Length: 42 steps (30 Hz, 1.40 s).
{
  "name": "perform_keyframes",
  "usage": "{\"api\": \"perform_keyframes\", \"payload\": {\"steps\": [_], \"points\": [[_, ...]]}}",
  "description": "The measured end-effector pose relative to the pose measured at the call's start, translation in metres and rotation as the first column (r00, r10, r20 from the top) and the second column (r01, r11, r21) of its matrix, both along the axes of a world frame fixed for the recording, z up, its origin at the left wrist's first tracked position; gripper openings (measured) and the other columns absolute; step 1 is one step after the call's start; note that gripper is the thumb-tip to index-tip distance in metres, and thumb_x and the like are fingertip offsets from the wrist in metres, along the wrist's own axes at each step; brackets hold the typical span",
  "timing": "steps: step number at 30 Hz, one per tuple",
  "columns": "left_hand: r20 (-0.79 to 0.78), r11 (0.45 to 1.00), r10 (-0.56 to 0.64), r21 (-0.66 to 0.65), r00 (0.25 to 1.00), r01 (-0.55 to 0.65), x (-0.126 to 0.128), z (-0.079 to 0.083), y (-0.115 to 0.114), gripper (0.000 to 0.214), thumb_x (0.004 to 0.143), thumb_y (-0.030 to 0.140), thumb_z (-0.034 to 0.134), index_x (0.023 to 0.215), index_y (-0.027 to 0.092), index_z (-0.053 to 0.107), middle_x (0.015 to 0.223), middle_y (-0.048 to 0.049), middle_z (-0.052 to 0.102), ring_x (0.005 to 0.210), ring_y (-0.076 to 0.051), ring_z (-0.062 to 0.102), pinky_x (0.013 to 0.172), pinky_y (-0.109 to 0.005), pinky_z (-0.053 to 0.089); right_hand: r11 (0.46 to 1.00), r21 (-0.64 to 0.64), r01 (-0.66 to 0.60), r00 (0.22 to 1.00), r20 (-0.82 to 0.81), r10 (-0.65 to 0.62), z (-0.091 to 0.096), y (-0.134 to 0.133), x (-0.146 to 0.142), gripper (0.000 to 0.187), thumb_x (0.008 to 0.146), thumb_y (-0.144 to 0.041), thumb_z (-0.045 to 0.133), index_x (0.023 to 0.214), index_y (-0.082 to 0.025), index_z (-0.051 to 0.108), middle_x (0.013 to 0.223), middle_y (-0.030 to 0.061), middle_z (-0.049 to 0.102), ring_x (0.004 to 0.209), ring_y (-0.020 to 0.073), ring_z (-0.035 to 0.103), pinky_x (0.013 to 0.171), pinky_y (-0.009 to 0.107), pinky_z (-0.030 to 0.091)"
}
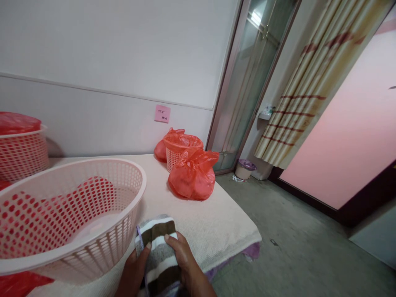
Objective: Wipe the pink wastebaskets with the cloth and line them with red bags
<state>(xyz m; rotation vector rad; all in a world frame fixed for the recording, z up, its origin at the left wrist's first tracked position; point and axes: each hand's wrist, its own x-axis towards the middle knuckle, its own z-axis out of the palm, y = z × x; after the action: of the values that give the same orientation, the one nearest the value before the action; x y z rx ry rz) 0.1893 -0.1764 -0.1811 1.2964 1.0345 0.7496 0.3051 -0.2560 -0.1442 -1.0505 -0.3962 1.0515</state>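
A folded towel (159, 239) striped brown, white and grey sits at the near edge of the cream-covered bed (216, 222). My left hand (134, 270) grips its left side with the thumb on top. My right hand (185, 260) holds its right side, fingers closed over the cloth. A large pale pink perforated basket (77, 214) stands just left of the towel, almost touching it.
A tied red plastic bag (192, 177) lies farther back on the bed, beside a small basket lined with a red bag (181, 150). Another red-lined basket (21, 144) is at far left. A glass door (247, 82), a curtain (312, 82) and the concrete floor (293, 247) lie to the right.
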Motion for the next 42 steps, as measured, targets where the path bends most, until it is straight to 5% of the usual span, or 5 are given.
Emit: {"api": "perform_keyframes", "payload": {"steps": [9, 17, 24, 31, 42], "points": [[-0.002, 0.999, -0.003, 0.042, 1.0, 0.003, 0.0, 0.019, -0.001, 0.048, 0.076, 0.058, 0.052, 0.099, 0.018, 0.067, 0.108, -0.0121, 0.074, 0.116, -0.035, 0.061, 0.111, -0.047, 0.038, 1.0, 0.009, 0.026, 1.0, 0.014, -0.026, -0.012, 0.009, 0.007, 0.017, 0.066, -0.03, 0.068, 0.077, -0.017, 0.067, 0.066, -0.0013, 0.065, 0.056, 0.0136, 0.055, 0.057, 0.025, 0.042], [-0.006, 0.998, 0.055, -0.023, 0.998, -0.055, -0.003, 0.002, 0.0, 0.032, 0.07, 0.052, 0.061, 0.082, 0.023, 0.068, 0.087, -0.0074, 0.075, 0.108, -0.037, 0.064, 0.096, -0.043, 0.051, 0.993, -0.003, 0.117, 0.993, 0.018, -0.117, -0.006, 0.006, 0.008, 0.025, 0.062, -0.032, 0.069, 0.082, -0.017, 0.069, 0.071, 0.0006, 0.068, 0.063, 0.0159, 0.059, 0.063, 0.026, 0.045], [-0.068, 0.996, 0.071, 0.068, 0.995, -0.066, -0.002, -0.002, 0.004, 0.065, 0.077, 0.054, 0.051, 0.128, 0.013, 0.047, 0.121, -0.0157, 0.064, 0.113, -0.033, 0.061, 0.094, -0.044, 0.049, 0.987, -0.045, 0.156, 0.986, -0.054, -0.158, -0.023, 0.013, 0.018, 0.034, 0.059, -0.035, 0.072, 0.086, -0.016, 0.065, 0.062, -0.0011, 0.065, 0.053, 0.0149, 0.056, 0.055, 0.026, 0.042], [-0.069, 0.998, -0.017, 0.059, 0.997, 0.021, -0.002, -0.008, 0.003, 0.042, 0.072, 0.056, 0.058, 0.085, 0.016, 0.061, 0.082, -0.0066, 0.071, 0.085, -0.028, 0.065, 0.079, -0.037, 0.049, 0.989, -0.027, 0.146, 0.989, -0.036, -0.147, -0.027, 0.014, 0.018, 0.035, 0.06, -0.035, 0.073, 0.088, -0.015, 0.065, 0.062, -0.0012, 0.065, 0.052, 0.0142, 0.055, 0.054, 0.026, 0.042], [-0.097, 0.997, -0.069, 0.039, 0.993, 0.073, -0.002, -0.004, 0.003, 0.039, 0.068, 0.056, 0.063, 0.075, 0.018, 0.059, 0.068, -0.0024, 0.064, 0.071, -0.025, 0.059, 0.07, -0.036, 0.047, 1.0, 0.012, 0.007, 1.0, -0.016, -0.007, -0.026, 0.009, 0.011, 0.036, 0.073, -0.039, 0.071, 0.098, -0.015, 0.063, 0.076, 0.0025, 0.069, 0.064, 0.0163, 0.062, 0.064, 0.028, 0.047]]}}
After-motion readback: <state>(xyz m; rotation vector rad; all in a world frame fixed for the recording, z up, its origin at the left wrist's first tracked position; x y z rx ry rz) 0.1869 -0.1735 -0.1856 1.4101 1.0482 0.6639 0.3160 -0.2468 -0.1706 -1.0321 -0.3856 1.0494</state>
